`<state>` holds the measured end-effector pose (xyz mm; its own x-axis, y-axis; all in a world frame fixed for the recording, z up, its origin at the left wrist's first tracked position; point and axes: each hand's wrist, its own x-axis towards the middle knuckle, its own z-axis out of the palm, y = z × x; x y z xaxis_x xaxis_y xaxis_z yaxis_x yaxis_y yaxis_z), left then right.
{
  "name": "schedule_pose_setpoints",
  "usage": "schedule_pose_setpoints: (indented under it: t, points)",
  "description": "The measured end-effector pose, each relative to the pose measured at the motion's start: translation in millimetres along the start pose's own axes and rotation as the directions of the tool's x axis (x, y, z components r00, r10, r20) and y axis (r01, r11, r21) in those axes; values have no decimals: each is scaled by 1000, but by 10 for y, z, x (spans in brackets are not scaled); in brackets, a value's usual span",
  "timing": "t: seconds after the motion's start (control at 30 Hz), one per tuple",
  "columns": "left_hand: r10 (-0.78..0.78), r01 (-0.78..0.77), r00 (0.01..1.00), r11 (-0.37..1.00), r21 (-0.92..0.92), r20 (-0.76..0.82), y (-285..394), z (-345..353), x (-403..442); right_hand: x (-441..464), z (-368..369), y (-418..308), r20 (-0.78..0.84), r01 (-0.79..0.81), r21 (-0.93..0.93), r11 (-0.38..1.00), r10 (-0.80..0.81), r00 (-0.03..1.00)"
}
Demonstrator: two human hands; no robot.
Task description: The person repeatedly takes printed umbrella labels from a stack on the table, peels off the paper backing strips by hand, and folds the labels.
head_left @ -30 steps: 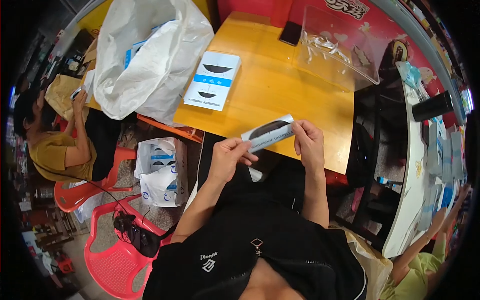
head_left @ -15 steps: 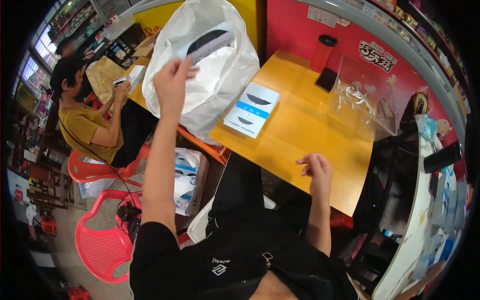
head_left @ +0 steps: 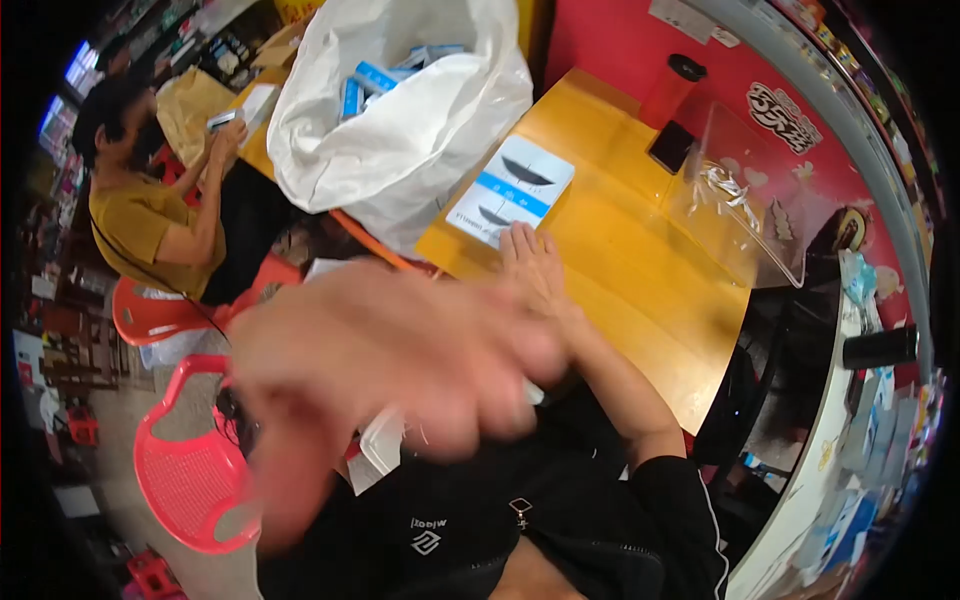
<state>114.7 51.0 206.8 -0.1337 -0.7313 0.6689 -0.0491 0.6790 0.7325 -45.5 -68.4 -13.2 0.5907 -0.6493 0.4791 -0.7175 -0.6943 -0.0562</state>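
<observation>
A white and blue umbrella box (head_left: 517, 187) lies flat on the yellow table (head_left: 620, 280), with umbrella drawings on its face. My right hand (head_left: 535, 268) reaches over the table's front edge, its fingers stretched out and touching the near end of the box. Close to the camera, my left hand (head_left: 400, 345) is smeared by motion, so its fingers cannot be read. It covers part of my lap and the floor. Beyond it stands a large white sack (head_left: 400, 160), open at the top, with several blue and white boxes (head_left: 375, 80) inside.
At the table's back are a red tumbler (head_left: 672, 90), a dark phone (head_left: 672, 146) and a clear plastic bin (head_left: 735, 200) holding small white pieces. A seated person (head_left: 150, 215) works at the left. A red plastic chair (head_left: 190, 450) stands on the floor.
My left hand has moved back from the sack toward the camera; the box near it there is gone from that spot. My right hand has moved left onto the box on the table.
</observation>
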Motion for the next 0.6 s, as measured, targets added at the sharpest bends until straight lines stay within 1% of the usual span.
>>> schedule_pose_setpoints:
  t: [0.03, 0.1, 0.17, 0.23, 0.27, 0.37, 0.43, 0.47, 0.5, 0.57, 0.6]
  points:
    - [-6, 5, 1000, 998, -61, -16, 19, 5, -16, 14, 63, -1, -14, -2, -32, 999, 1, 1000]
    - [2, -9, 999, 982, -190, -38, 57, 15, -26, 20, 47, 33, 15, 86, -180, 980, -85, 996]
    - [37, -51, 998, 947, -316, -51, 97, 23, -13, 48, -8, 15, 34, 95, -164, 982, -91, 995]
    - [83, -100, 995, 896, -433, -59, 140, 29, 15, 52, -51, -13, 77, 60, -101, 993, -52, 996]
    - [107, -124, 992, 862, -491, -62, 161, 32, 33, 60, -53, 11, 81, 63, -113, 992, -54, 995]
    - [170, -170, 983, 732, -659, -65, 220, 37, 94, 43, -18, 68, 68, 160, -178, 971, -150, 986]
    - [212, -185, 975, 628, -756, -63, 256, 38, 133, 49, -21, 60, 109, 183, -198, 963, -164, 980]
    - [229, -187, 971, 573, -798, -63, 273, 38, 148, 76, -6, 70, 19, 183, -190, 965, -183, 983]
    - [245, -183, 968, 515, -837, -61, 289, 38, 160, 69, -13, 68, 20, 171, -195, 966, -170, 985]
    - [280, -171, 959, 412, -895, -55, 323, 37, 171, 96, -38, 46, 70, 134, -48, 990, -130, 989]
    - [295, -161, 954, 368, -916, -50, 341, 36, 167, 92, -29, 27, -6, 119, -55, 991, -120, 993]
